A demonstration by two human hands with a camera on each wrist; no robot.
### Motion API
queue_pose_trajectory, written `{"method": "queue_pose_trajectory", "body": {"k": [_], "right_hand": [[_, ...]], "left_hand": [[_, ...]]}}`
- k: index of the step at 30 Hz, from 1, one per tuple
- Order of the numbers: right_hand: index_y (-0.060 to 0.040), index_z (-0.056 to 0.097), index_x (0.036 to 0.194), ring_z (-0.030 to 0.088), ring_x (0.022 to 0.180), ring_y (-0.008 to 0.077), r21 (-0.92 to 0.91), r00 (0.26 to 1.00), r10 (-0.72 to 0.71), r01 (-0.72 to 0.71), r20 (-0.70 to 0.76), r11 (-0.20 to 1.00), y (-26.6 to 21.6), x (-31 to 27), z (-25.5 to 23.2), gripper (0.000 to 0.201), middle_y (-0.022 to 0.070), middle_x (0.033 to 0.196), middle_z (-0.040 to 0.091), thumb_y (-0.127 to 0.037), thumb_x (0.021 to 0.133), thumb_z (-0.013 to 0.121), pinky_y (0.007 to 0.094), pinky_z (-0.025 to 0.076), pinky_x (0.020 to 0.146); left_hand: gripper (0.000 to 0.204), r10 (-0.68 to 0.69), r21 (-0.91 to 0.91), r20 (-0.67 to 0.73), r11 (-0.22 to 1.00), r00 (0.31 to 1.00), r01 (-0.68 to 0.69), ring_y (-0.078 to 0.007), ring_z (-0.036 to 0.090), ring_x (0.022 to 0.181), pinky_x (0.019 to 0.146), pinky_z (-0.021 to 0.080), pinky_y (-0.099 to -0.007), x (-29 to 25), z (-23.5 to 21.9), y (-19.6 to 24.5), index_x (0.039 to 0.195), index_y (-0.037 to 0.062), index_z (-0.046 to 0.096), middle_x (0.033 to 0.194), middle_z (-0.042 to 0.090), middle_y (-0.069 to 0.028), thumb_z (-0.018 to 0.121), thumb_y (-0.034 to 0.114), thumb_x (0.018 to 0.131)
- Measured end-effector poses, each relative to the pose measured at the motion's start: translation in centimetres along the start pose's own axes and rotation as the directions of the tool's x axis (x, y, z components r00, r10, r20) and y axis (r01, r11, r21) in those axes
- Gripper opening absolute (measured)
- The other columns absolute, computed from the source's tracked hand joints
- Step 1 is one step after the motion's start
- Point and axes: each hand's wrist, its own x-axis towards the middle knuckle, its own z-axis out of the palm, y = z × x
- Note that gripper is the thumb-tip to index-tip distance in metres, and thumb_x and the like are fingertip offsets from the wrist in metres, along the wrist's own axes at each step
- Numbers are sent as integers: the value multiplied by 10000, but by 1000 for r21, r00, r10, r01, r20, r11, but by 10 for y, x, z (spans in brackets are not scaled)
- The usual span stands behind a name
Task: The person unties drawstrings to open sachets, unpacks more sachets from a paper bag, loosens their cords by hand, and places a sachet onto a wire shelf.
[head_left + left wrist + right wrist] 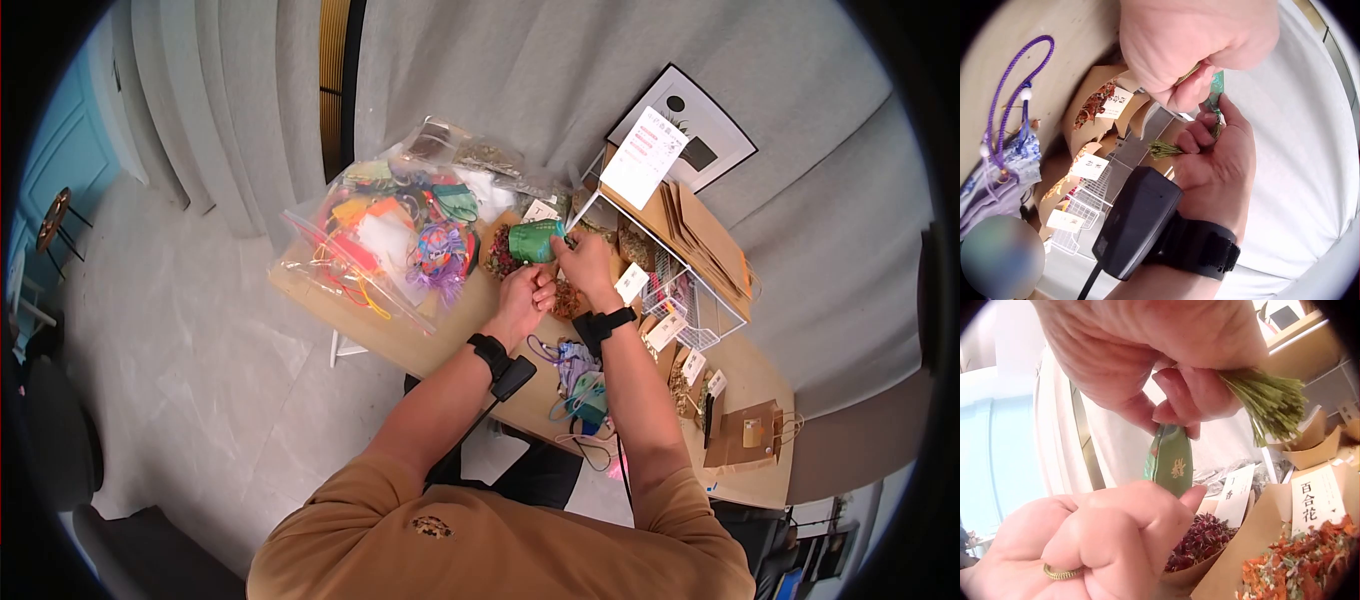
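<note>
A small green fabric sachet [532,242] with gold lettering is held between both hands above the table. My right hand [588,268] pinches its gathered top between thumb and fingers. An olive-green tassel [1269,403] sticks out of that hand's curled fingers. My left hand [525,302], with a gold coil ring [1063,572] on one finger, grips the sachet's lower part, thumb tip showing at its edge. Right beneath are paper bags of dark red dried buds [1200,540] and orange dried flakes [1297,559], each with a white label card.
To the left lies a clear plastic bag [330,262] full of colourful sachets and tassels. Several cord-tied sachets [580,375] rest near the front edge. A white wire rack [690,300] with kraft bags stands on the right, more labelled bags [690,370] beside it.
</note>
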Motion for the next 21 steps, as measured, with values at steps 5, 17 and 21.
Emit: {"method": "queue_pose_trajectory", "body": {"k": [5,17,21], "right_hand": [[37,686,773,605,478,277,-38,999,-44,44,-17,998,-3,3,1,305,173,501,568,-267,790,694,379,467,510],[39,676,732,604,522,333,-87,993,-111,109,-26,990,-23,8,-11,350,216,546,563,-304,789,717,391,467,532],[38,668,718,595,523,341,-116,984,-173,169,-29,979,-18,14,-9,355,214,541,554,-307,786,720,392,463,529]], "left_hand": [[134,-35,2,-8,999,999,35,-82,350,474,427,288,-223,1,1,2,917,68,468,652,406,17,392,169,961],[280,-102,-32,36,994,994,103,-86,325,454,395,259,-232,-3,5,4,971,94,498,618,369,25,322,311,984],[314,-107,-29,31,994,994,108,-82,315,453,398,253,-227,-3,4,3,991,104,502,627,366,27,323,361,1000]]}}
